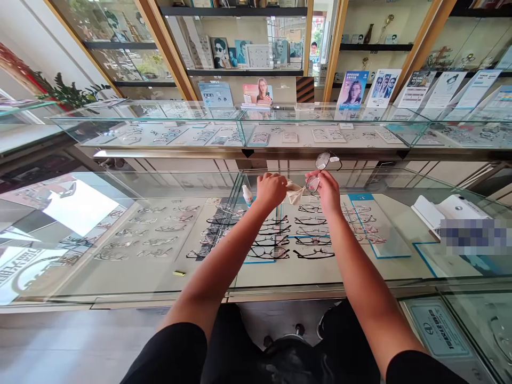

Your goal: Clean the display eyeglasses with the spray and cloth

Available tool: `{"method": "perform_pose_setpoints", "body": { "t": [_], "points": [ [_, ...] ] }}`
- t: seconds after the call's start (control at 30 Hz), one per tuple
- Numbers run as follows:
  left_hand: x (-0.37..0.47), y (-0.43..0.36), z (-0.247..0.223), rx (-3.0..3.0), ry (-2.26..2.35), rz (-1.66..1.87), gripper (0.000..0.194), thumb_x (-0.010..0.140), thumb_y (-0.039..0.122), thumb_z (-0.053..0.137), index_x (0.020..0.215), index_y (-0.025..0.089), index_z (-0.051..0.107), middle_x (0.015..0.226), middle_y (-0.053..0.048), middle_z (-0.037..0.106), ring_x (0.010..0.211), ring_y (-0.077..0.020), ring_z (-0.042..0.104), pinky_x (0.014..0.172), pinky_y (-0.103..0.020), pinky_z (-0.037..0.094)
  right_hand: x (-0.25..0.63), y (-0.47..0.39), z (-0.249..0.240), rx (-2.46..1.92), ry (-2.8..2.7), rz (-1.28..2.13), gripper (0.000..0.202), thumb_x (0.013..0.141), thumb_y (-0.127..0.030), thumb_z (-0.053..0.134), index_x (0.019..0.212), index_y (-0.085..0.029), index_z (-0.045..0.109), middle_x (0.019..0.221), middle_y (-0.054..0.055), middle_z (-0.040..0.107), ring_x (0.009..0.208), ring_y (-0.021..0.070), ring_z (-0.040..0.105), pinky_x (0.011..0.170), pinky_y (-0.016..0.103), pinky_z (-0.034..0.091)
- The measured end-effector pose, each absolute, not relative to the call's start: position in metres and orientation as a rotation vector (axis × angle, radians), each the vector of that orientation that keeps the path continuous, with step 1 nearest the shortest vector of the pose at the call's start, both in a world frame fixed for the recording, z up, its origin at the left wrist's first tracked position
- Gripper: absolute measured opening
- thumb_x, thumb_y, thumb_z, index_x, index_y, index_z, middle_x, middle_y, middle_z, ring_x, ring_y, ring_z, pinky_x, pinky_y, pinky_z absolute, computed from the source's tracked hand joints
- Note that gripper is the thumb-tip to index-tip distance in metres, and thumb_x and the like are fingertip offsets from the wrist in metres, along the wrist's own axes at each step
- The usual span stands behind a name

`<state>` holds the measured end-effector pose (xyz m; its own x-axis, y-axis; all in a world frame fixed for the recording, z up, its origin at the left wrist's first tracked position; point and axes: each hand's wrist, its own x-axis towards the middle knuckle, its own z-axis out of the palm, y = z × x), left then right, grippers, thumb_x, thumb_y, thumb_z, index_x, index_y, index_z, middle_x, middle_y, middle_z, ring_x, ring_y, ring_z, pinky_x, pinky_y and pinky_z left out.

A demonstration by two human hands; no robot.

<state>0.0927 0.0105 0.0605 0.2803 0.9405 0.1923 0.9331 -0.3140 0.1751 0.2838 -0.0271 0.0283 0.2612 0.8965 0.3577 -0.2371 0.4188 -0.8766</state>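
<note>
My right hand [328, 193] pinches a pair of thin-rimmed eyeglasses [312, 184], held tilted up above the glass counter. One lens sticks up over the fingers, with a small white tag by it. Just to the left, my left hand [271, 191] is closed on a cream-coloured cloth [295, 194], which hangs out from its fingers towards the glasses. The cloth and the lower lens are close together; whether they touch I cannot tell. A small white bottle [246, 196] stands beside my left hand.
Rows of eyeglass frames [314, 240] lie in the glass display counter [216, 288] under my forearms. A white device [460, 209] sits at the right. A small yellow-green item [179, 273] is at the front left. Beyond stands another glass showcase [176, 152], with shelves behind.
</note>
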Motion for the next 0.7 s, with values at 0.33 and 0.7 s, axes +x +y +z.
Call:
{"method": "perform_pose_setpoints", "body": {
  "t": [0.33,0.7],
  "points": [
    [0.127,0.087,0.043,2.407,1.949,0.209,0.034,0.09,0.018,0.071,0.12,0.014,0.085,0.137,-0.026,0.08,0.138,-0.0415,0.064,0.115,-0.051,0.048,0.275,-0.022,0.026,-0.827,-1.051,0.899,0.04,0.094,-0.066,0.069,0.097,-0.027,0.078,0.107,0.007,0.087,0.097,0.025,0.077,0.075,0.035,0.055],
    [0.087,0.069,0.142,2.42,1.96,0.853,0.04,0.104,0.02,0.054,0.134,0.022,0.08,0.128,-0.015,0.085,0.122,-0.0345,0.076,0.103,-0.044,0.055,0.277,-0.022,0.028,-0.841,-1.016,0.893,0.045,0.092,-0.071,0.071,0.096,-0.026,0.077,0.105,0.008,0.086,0.094,0.0253,0.076,0.077,0.036,0.055]
  ]
}}
